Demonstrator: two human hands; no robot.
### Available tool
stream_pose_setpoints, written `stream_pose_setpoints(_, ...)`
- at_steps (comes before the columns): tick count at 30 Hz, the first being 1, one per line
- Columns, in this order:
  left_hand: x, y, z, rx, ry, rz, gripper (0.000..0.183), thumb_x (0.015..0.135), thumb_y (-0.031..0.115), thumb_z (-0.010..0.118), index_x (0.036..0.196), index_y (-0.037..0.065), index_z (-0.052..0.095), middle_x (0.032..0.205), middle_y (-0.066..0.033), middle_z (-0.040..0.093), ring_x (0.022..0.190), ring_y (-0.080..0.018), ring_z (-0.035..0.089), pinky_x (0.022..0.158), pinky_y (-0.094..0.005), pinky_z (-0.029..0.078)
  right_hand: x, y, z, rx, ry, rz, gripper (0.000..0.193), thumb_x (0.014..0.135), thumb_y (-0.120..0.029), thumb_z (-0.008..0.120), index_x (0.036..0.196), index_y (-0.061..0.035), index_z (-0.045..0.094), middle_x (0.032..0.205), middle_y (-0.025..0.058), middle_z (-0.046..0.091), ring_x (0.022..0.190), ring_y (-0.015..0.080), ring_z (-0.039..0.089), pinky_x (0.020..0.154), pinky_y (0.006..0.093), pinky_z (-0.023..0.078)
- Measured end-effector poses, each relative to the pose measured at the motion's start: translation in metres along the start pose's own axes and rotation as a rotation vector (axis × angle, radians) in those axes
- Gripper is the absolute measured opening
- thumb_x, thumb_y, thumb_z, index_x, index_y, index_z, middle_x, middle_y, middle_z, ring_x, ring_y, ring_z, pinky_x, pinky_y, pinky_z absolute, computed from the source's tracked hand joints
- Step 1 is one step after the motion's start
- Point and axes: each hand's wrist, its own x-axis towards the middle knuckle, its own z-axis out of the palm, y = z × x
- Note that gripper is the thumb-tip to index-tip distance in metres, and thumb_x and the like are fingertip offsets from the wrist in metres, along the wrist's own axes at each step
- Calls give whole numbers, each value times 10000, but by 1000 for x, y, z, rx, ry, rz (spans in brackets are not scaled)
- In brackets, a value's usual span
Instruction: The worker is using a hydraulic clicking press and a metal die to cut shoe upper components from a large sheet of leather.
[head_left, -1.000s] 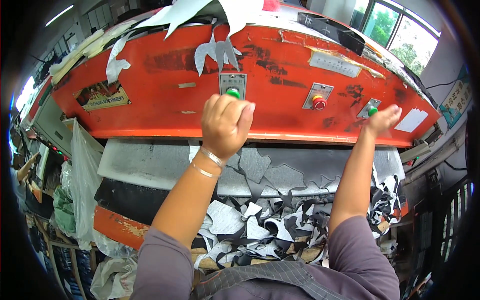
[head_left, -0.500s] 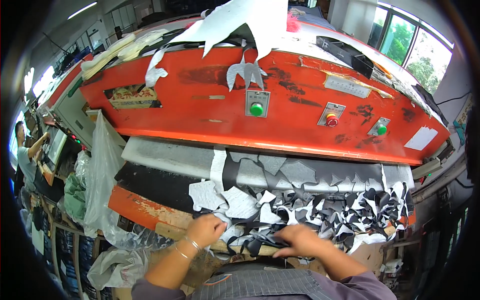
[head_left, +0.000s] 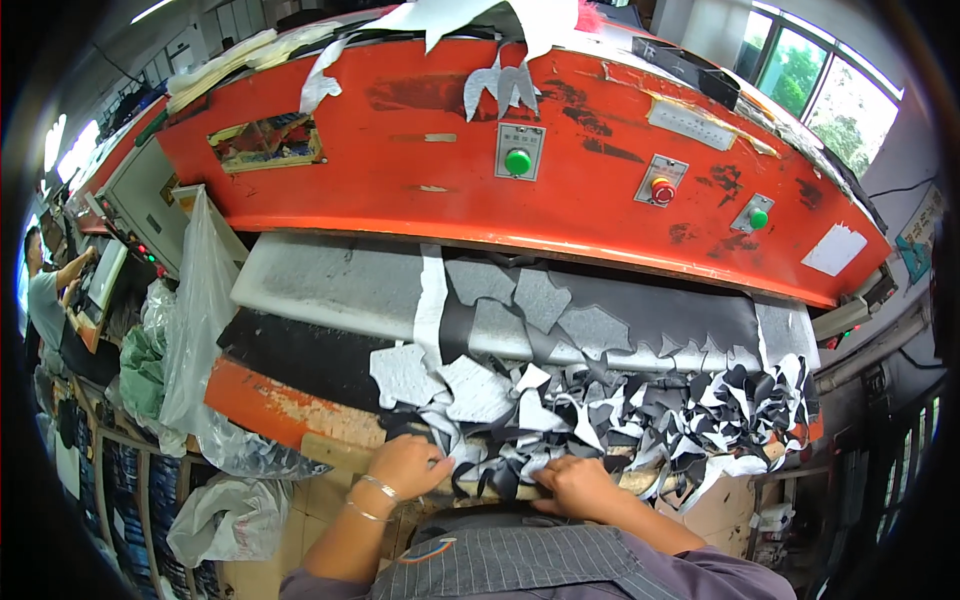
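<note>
Both hands (head_left: 403, 467) (head_left: 580, 487) at the scrap pile (head_left: 632, 420) — long axis left-to-right.

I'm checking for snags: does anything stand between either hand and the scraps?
Nothing visible does. The right hand is at the near edge of the scraps, and the left hand is by their left end. Whether either grips a piece isn't clear.
</note>
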Motion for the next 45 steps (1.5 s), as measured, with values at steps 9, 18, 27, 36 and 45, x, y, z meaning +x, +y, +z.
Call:
stream_pose_setpoints(9, 204, -47, -70, -281, 258, 168, 285, 871, 238, 623, 1050, 19, 660, 1074, -178, 647, 983, -328, 621, 835, -381, 496, 178, 123, -129, 39, 269, 113, 504, 788, -400, 705, 1188, -110, 605, 1169, 190, 595, 1069, 351, 560, 848, 423, 491)
stream_pose_setpoints(18, 335, -82, -9, 99, 413, -1, 492, 903, 250, 520, 1345, 40, 468, 1453, -132, 410, 1373, -282, 334, 1124, -431, 256, 332, 185, -115, -145, 380, 242, 794, 647, -402, 797, 1322, -171, 450, 1370, 178, 406, 1272, 369, 374, 949, 520, 390)
stream_pose_setpoints(27, 316, -65, -25, 134, 292, -79, 534, 886, 315, 550, 1346, 52, 482, 1449, -145, 411, 1365, -303, 343, 1127, -421, 246, 170, 213, -120, 1045, 903, 116, 590, 745, -227, 759, 1198, -24, 440, 1197, 134, 443, 1164, 219, 416, 985, 354, 359)
stream_pose_setpoints(36, 211, 184, 17, -1105, -312, 265, 826, 746, 257, 808, 1375, -1, 340, 1378, -188, 426, 1306, -286, 419, 1074, -406, 367, -12, 179, -81, 1259, 612, 108, 585, 727, -344, 718, 1202, -33, 581, 1313, 126, 380, 1296, 258, 285, 1083, 398, 227)
stream_pose_setpoints(45, 182, 284, 95, -1031, -104, 198, 728, 655, 258, 877, 1214, 22, 475, 1144, -118, 576, 1078, -227, 590, 922, -348, 489, -126, 207, -80, 1228, 486, 13, 629, 741, -391, 689, 1234, -20, 568, 1304, 140, 410, 1269, 273, 333, 1071, 426, 267)
